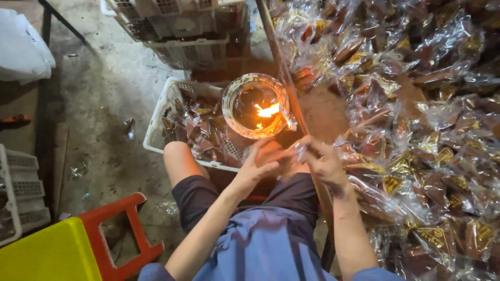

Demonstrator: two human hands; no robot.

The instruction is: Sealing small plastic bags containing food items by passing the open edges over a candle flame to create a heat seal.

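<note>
My left hand [263, 158] and my right hand [324, 162] meet just below a round tin [255, 105] with a small flame [268, 110] burning inside. Both hands pinch a small clear plastic packet [297, 152] between them, close to the tin's near rim. The packet's contents are blurred. I sit with bare knees and dark shorts, a blue shirt below.
A large heap of clear-wrapped brown packets [416, 130] covers the surface at right. A white plastic basket [161, 117] with more packets sits by my left knee. Stacked white crates [182, 31] stand behind. A red stool [117, 229] and a yellow block [49, 255] are lower left.
</note>
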